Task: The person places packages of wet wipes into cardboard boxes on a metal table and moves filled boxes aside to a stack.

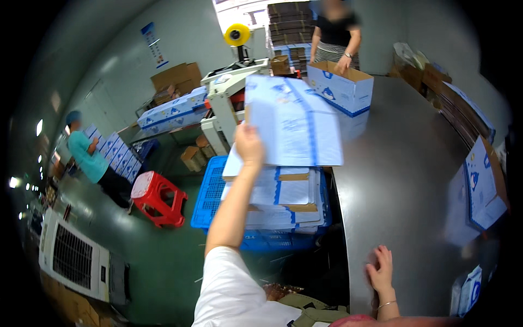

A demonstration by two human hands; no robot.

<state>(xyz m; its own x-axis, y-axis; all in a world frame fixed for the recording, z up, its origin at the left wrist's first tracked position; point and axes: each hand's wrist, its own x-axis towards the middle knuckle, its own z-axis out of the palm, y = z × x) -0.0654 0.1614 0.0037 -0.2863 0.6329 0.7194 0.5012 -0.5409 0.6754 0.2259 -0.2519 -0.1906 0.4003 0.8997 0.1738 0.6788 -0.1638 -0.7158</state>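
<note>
My left hand (249, 144) is closed on the left edge of a flattened carton (283, 120), white and light blue with a dark blue band. The carton is raised above a stack of flat cartons (297, 191) piled on a blue plastic crate (207, 204). My right hand (381, 270) lies near the left edge of the metal table (392, 191), fingers outstretched, holding nothing.
Across the table a person reaches into an open carton (348, 90). Another open carton (482, 185) stands at the right edge. A carton-sealing machine (223, 103) with yellow tape is beyond the crate. A red stool (160, 199) and an air cooler (73, 253) stand at left.
</note>
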